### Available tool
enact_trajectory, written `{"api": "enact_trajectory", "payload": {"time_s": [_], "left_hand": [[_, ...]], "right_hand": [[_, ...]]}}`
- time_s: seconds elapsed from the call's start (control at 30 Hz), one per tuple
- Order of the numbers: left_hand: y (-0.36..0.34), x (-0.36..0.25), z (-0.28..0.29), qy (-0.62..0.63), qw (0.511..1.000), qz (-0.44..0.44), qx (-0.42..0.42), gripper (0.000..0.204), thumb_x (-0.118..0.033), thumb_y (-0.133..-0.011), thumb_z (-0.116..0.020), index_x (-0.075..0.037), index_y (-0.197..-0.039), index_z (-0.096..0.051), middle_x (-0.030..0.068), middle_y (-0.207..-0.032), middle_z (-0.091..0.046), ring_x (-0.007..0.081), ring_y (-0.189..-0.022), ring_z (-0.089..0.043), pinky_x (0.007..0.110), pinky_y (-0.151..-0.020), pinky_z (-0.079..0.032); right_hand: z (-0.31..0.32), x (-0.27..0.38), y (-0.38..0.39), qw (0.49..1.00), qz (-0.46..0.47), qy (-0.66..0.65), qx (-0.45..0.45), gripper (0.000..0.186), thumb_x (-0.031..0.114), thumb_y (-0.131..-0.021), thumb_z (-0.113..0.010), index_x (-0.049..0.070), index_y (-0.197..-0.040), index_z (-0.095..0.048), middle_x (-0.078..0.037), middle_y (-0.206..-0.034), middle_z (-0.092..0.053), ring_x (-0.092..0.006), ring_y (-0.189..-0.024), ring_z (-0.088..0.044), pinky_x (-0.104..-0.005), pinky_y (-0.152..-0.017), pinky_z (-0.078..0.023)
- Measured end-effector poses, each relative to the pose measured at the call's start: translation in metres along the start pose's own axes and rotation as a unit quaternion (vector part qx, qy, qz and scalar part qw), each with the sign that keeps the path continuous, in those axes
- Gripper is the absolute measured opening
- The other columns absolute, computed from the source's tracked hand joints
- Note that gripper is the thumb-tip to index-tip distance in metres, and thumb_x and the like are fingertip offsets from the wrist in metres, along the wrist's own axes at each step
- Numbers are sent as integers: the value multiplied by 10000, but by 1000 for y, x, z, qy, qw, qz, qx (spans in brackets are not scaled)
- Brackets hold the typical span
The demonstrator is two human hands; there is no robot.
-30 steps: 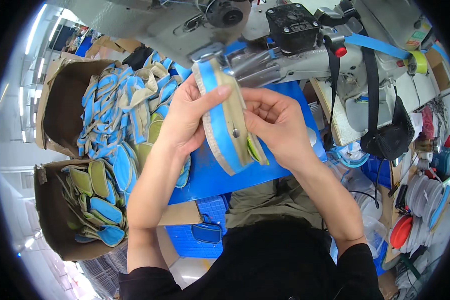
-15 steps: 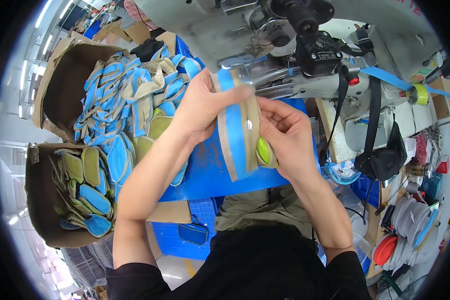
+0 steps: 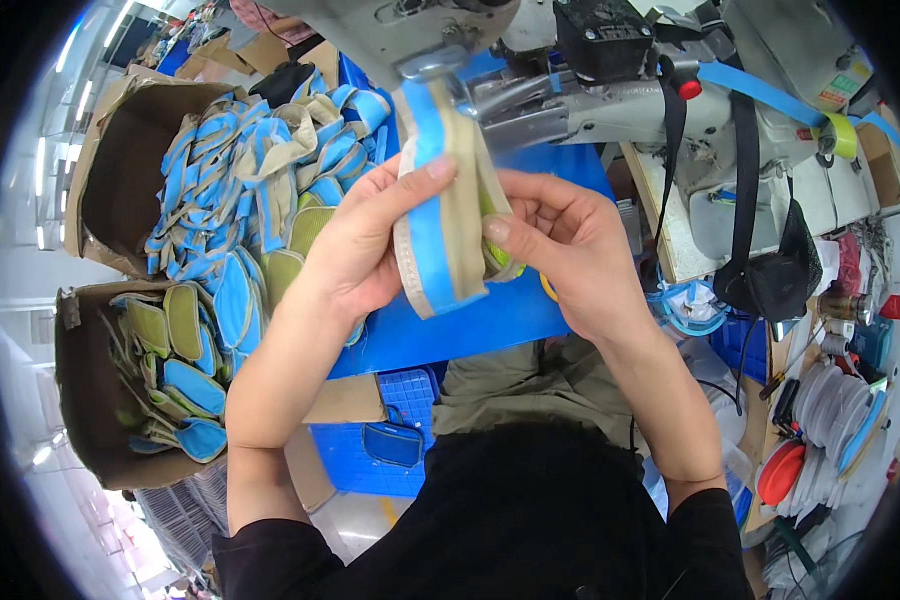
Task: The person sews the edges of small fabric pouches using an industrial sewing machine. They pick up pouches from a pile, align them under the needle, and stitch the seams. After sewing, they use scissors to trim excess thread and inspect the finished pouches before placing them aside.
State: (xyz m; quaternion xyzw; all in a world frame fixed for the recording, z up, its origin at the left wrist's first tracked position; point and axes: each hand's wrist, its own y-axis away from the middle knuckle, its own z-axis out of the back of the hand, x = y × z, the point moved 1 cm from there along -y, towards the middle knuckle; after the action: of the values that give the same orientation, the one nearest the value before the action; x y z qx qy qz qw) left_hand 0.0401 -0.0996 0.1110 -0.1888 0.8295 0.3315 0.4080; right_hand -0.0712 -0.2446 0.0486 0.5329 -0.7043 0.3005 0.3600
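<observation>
Below the head of a sewing machine point(image 3: 385, 35), both my hands hold a curved beige strip with a blue band point(image 3: 432, 245). My left hand point(image 3: 365, 240) is closed on its left side, the thumb pressed flat on the front and the fingers behind. My right hand point(image 3: 570, 240) pinches the right edge, where a lime-green mesh panel point(image 3: 497, 262) shows inside the curve. The strip's upper end reaches up to the needle area; whether it is under the presser foot I cannot tell. My right fingertips are partly hidden behind the fabric.
A blue work surface point(image 3: 460, 338) lies under my hands. Left of it are a heap of blue-and-beige strips point(image 3: 220, 180) and a cardboard box point(image 3: 80, 400) of green and blue oval panels. Black straps point(image 3: 745, 190) hang at the right, near a bench with spools point(image 3: 825, 410).
The strip and both hands have shifted slightly up and left. The strip has turned, showing more of the green panel's upper part. My view has also shifted a little.
</observation>
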Motion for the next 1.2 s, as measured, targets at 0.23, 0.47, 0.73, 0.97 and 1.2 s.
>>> {"api": "enact_trajectory", "payload": {"time_s": [0.23,0.47,0.73,0.97,1.2], "left_hand": [[-5,9,0,-30,1000,-1,4,249,-167,-936,-718,-7,-1108,-636,97,-1005,-719,164,-859,-723,320,-769,-612],[-2,13,-2,-113,993,-33,-9,285,-190,-907,-756,-15,-1103,-644,85,-997,-720,159,-859,-717,318,-772,-602],[-3,13,-4,-89,996,-14,1,288,-184,-931,-725,-7,-1142,-644,98,-1020,-721,178,-886,-725,331,-797,-607],[-7,14,-3,-101,995,-15,-19,300,-154,-907,-752,15,-1122,-630,128,-977,-726,225,-844,-735,379,-763,-621],[-7,13,-8,-107,993,-36,-47,265,-180,-911,-753,-37,-1096,-629,66,-953,-710,140,-784,-712,306,-681,-605]], "right_hand": [[7,-9,14,1000,5,2,4,371,9,-893,-740,-24,-1250,-641,-24,-942,-679,-59,-793,-622,-200,-697,-509],[7,-4,17,1000,-8,13,15,423,10,-892,-731,-51,-1289,-599,-49,-964,-682,-76,-828,-637,-218,-718,-522],[11,0,11,998,14,59,3,374,115,-890,-763,-58,-1211,-681,-58,-924,-713,-78,-805,-649,-220,-706,-521],[10,7,10,992,28,124,5,312,116,-901,-744,-52,-1162,-715,-74,-962,-744,-84,-839,-673,-225,-744,-531],[1,-3,16,1000,4,14,-24,259,-30,-930,-655,-68,-1186,-666,-76,-991,-730,-86,-870,-674,-225,-750,-539]]}}
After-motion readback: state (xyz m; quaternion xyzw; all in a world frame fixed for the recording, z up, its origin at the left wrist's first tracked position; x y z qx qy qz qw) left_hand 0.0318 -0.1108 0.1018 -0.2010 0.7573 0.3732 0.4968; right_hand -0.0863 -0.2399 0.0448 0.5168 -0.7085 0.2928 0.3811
